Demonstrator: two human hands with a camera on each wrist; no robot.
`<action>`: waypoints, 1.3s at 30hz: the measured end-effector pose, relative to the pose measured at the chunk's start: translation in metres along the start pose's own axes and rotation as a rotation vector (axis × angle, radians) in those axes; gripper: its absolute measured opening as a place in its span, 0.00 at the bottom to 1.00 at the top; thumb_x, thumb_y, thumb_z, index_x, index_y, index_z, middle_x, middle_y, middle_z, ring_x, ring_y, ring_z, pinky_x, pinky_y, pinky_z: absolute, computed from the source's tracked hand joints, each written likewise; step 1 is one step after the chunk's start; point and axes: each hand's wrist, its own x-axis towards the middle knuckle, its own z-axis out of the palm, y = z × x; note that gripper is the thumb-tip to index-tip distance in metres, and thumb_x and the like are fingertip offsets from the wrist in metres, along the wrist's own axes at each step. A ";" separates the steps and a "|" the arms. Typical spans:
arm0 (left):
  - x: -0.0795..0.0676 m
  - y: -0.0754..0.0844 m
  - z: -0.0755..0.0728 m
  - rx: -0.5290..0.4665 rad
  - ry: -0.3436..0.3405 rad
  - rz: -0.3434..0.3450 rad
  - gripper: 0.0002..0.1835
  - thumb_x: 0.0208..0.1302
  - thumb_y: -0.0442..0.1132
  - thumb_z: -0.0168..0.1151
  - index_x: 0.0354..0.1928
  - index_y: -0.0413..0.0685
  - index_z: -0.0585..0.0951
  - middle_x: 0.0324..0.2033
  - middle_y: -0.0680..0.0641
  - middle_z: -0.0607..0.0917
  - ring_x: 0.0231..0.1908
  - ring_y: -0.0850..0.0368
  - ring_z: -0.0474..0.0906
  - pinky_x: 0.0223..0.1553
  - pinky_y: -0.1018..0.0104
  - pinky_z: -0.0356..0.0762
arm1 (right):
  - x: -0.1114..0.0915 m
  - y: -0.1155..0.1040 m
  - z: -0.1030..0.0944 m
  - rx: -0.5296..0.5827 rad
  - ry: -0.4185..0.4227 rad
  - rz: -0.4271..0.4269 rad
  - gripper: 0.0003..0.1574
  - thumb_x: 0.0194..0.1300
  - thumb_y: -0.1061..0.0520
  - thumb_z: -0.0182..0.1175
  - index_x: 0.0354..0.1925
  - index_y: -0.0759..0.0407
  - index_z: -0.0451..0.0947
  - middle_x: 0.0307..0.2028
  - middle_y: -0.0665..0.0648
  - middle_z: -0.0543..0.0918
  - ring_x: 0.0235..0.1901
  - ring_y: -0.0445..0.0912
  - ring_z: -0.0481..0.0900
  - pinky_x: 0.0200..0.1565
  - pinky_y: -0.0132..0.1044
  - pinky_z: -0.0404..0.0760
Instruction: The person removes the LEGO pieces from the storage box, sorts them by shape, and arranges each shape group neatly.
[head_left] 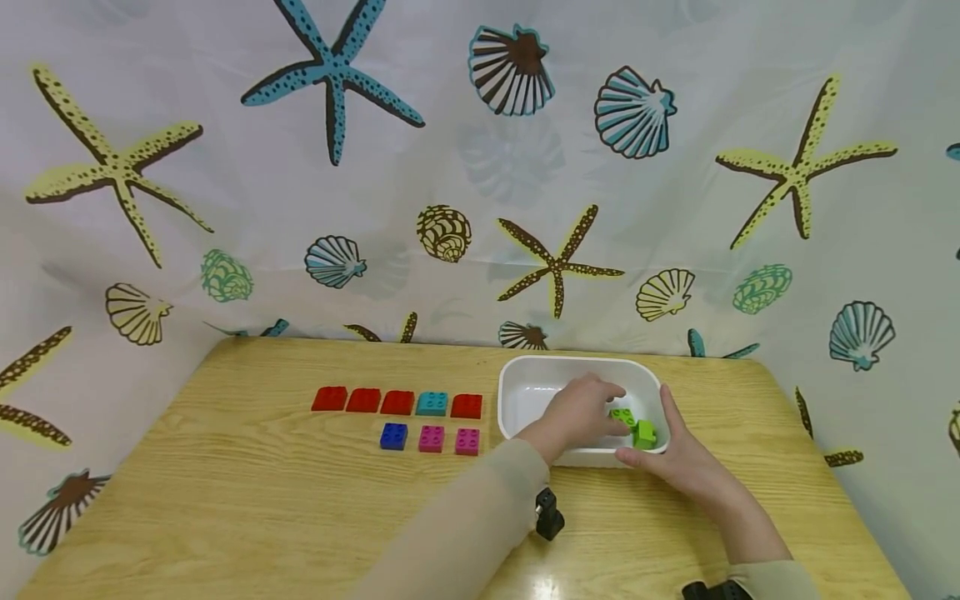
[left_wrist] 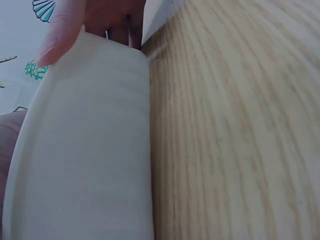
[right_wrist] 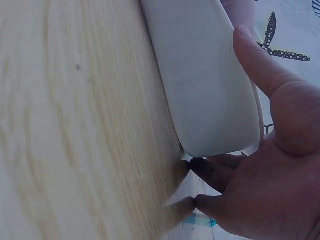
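A white plastic box (head_left: 525,457) stands on the table with green toy building bricks (head_left: 644,435) at its right end. My left hand (head_left: 579,414) reaches into it, index finger and thumb spread apart beside a green brick (head_left: 622,416); nothing shows between them. My right hand (head_left: 686,454) grips the box's right end, thumb on the front rim and fingers along the outer side. In the right wrist view, that thumb (right_wrist: 252,57) presses on the rim. The left wrist view shows mostly the box's outer wall (left_wrist: 90,145), with only a sliver of the left hand (left_wrist: 9,145).
Left of the box, a back row holds several red bricks (head_left: 397,402) and a teal brick (head_left: 432,404). In front of it lie a blue brick (head_left: 393,436) and two pink bricks (head_left: 467,442). A shell-patterned cloth (head_left: 450,167) hangs behind and beside the wooden table (head_left: 247,500).
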 end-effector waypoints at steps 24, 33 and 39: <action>0.002 -0.001 0.007 0.112 -0.015 -0.004 0.22 0.69 0.52 0.80 0.63 0.57 0.91 0.53 0.55 0.89 0.56 0.57 0.81 0.63 0.65 0.77 | 0.000 -0.002 0.000 -0.024 0.009 0.007 0.87 0.71 0.39 0.77 0.87 0.45 0.13 0.87 0.73 0.29 0.85 0.73 0.32 0.79 0.76 0.43; 0.002 -0.001 0.006 0.106 -0.003 -0.008 0.21 0.69 0.51 0.80 0.61 0.57 0.91 0.51 0.55 0.89 0.54 0.58 0.81 0.62 0.65 0.77 | 0.000 -0.002 0.001 -0.029 0.010 0.006 0.87 0.71 0.39 0.77 0.87 0.46 0.13 0.87 0.73 0.29 0.85 0.73 0.32 0.79 0.76 0.43; 0.002 0.000 0.005 0.072 -0.011 -0.017 0.21 0.71 0.50 0.79 0.62 0.55 0.91 0.53 0.55 0.90 0.56 0.58 0.82 0.64 0.64 0.77 | 0.001 0.000 0.000 -0.018 0.009 -0.002 0.87 0.71 0.40 0.77 0.87 0.46 0.12 0.87 0.73 0.28 0.85 0.72 0.31 0.79 0.75 0.42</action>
